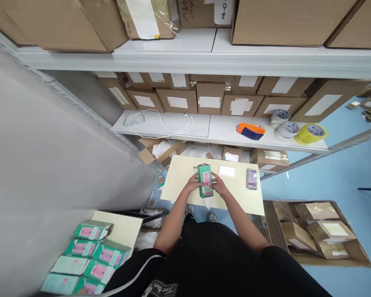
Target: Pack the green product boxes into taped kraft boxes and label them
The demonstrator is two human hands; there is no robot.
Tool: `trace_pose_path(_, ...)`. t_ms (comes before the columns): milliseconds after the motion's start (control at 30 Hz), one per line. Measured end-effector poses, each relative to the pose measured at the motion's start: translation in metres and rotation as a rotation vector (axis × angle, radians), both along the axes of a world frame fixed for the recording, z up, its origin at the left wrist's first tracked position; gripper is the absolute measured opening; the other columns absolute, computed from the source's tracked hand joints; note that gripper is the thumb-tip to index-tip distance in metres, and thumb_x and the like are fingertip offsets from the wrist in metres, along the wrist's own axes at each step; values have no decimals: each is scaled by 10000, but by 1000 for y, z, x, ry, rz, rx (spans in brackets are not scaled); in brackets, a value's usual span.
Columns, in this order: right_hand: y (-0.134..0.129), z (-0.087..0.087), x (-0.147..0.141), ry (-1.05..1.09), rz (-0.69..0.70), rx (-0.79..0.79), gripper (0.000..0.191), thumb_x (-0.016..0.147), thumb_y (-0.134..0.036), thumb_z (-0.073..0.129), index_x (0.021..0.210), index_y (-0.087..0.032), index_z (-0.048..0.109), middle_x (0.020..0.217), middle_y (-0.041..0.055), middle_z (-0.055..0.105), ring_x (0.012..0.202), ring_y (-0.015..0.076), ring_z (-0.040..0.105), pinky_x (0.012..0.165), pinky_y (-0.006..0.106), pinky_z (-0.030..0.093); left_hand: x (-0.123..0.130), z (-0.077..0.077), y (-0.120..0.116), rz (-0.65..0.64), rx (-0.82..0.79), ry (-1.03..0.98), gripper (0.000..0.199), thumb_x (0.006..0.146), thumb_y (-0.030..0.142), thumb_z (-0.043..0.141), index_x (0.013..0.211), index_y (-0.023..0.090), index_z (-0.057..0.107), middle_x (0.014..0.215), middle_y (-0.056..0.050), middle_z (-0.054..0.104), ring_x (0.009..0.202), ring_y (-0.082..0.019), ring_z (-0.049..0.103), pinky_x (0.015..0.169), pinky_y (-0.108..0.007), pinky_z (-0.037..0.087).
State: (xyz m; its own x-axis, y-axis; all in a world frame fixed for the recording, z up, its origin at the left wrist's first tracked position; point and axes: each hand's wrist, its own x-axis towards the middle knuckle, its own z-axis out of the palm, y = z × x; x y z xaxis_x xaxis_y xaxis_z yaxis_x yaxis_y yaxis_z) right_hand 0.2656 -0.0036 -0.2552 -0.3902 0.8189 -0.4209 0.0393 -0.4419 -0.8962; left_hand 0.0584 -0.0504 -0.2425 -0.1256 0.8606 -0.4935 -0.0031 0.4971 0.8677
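both forearms (173, 220) stretch forward, the left hand (191, 184) and right hand (220, 186) curled inward, fingers partly closed around opposite sides of a green box (205, 190), held between them above the table (177, 181), close to its near edge. at right, a large carton (271, 225) contains smaller boxes (297, 237). the table extends past both hands, a white card (227, 171) lying beyond the right.

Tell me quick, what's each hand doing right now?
Left hand: closed on the left side of the green box.
Right hand: closed on the same box's right side.
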Motion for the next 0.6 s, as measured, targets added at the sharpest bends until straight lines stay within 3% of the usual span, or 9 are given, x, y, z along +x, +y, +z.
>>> trace_pose_path(133, 3, -10, -22, -39, -40, -21, 686, 567, -176, 735, 1243, -244, 647, 899, 7, 732, 816, 235, 699, 760, 382, 581, -15, -18, 17, -149, 35, 160, 959, 491, 212, 975, 1357, 201, 563, 1154, -80, 691, 899, -250, 704, 834, -413, 597)
trace_pose_path(300, 2, -26, -58, -95, -131, -33, 641, 562, -154, 702, 1194, -235, 633, 1045, 47, 738, 981, 252, 692, 901, 422, 564, -33, -44, 27, -238, 176, 320, 804, 571, 152, 883, 1305, 213, 560, 1317, -131, 652, 1178, -343, 658, 1018, -497, 530)
trace_pose_path(433, -5, -37, -76, -132, -183, -43, 718, 563, -134, 690, 1267, -259, 621, 1195, 72, 722, 1100, 257, 675, 974, 436, 539, -51, -55, 34, -314, 182, 257, 789, 537, 116, 877, 1268, 168, 584, 1303, -167, 655, 1195, -362, 649, 1024, -494, 524)
trace_pose_path(600, -11, -39, -87, -163, -238, -22, 738, 572, -153, 681, 1301, -254, 625, 1198, 70, 732, 1011, 239, 703, 962, 440, 552, -69, -54, 46, -344, 182, 39, 701, 641, 273, 908, 1265, 194, 599, 1272, -118, 713, 1134, -295, 687, 997, -421, 536)
